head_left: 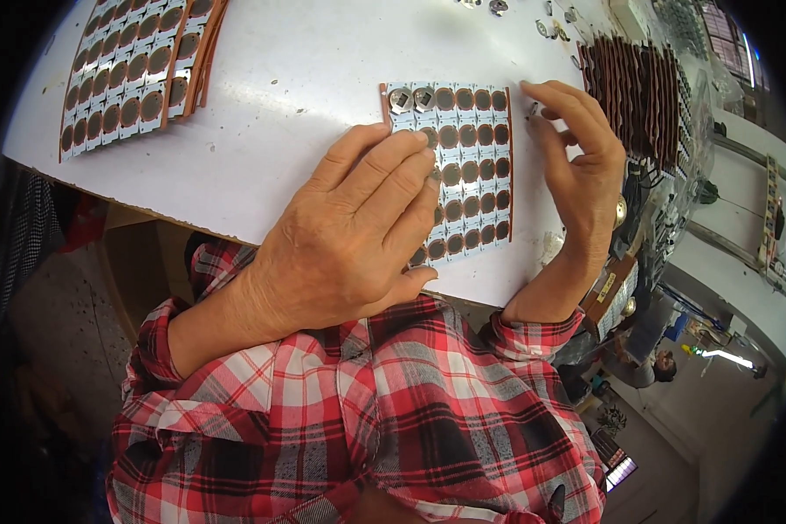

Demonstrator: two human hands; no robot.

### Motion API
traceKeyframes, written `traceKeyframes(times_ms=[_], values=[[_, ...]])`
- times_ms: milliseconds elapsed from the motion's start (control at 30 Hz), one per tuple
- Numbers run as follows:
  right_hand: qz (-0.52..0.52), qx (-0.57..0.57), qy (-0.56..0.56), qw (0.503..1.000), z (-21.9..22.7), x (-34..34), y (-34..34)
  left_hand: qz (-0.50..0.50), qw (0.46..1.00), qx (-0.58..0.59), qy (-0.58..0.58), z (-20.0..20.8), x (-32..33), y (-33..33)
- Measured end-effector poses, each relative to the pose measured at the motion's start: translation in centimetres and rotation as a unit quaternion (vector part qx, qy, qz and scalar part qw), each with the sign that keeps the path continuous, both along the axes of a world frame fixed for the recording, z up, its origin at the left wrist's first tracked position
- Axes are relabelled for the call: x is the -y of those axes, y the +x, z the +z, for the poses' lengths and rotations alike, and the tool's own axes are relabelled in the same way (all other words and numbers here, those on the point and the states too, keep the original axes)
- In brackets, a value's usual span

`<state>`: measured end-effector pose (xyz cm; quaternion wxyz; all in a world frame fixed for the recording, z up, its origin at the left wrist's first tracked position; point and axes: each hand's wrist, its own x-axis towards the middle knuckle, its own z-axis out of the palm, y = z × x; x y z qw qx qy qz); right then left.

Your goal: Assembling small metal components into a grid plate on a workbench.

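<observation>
In front of me on the white table lies a panel of small circuit boards (471, 170), in rows of dark round discs on pale blue-white boards with brown side edges. Two silvery metal clips (411, 99) sit on the discs at its far left corner. My left hand (349, 227) rests flat over the panel's left part, fingers stretched out and covering several discs. Just right of the panel, my right hand (582, 144) is raised with its thumb and fingers curled around a small metal piece (534, 110), whose shape is mostly hidden.
More panels (118, 87) lie stacked at the far left. Loose metal parts (555, 22) are scattered at the back. A dense row of brown-edged panels (633, 100) stands at the right. Another person (651, 367) is in the background at right. The table's front edge runs close to me.
</observation>
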<state>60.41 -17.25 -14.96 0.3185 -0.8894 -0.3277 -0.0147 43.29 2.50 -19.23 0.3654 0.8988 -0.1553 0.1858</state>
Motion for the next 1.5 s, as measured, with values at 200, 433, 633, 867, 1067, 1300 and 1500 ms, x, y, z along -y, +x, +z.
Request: traceKeyframes(times_ms=[200,433,633,867,1067,1300,1500], values=[[0.010,0.049,-0.127,0.991,-0.1,0.6,0.1,0.002,1.000,0.002,0.003,0.1,0.1,0.0],[-0.123,-0.049,0.036,0.991,0.3,2.3,1.0,-0.004,1.000,0.006,-0.005,0.0,0.2,0.0],[-0.078,-0.063,-0.027,0.995,1.0,2.4,0.4,0.001,1.000,-0.007,0.003,0.3,0.1,0.1],[-0.082,-0.111,-0.030,0.990,0.5,1.6,-0.2,-0.001,1.000,-0.010,0.007,0.4,0.0,0.1],[-0.041,-0.286,0.248,0.925,-0.8,-3.8,-2.9,-0.001,1.000,-0.005,-0.008,0.2,0.0,0.2],[-0.034,-0.266,0.146,0.952,-1.1,-4.9,-3.5,0.007,1.000,0.003,-0.023,-0.1,0.6,0.1],[-0.034,-0.242,0.168,0.955,-2.1,-5.3,-3.8,0.009,1.000,0.006,-0.021,-0.3,0.6,0.0]])
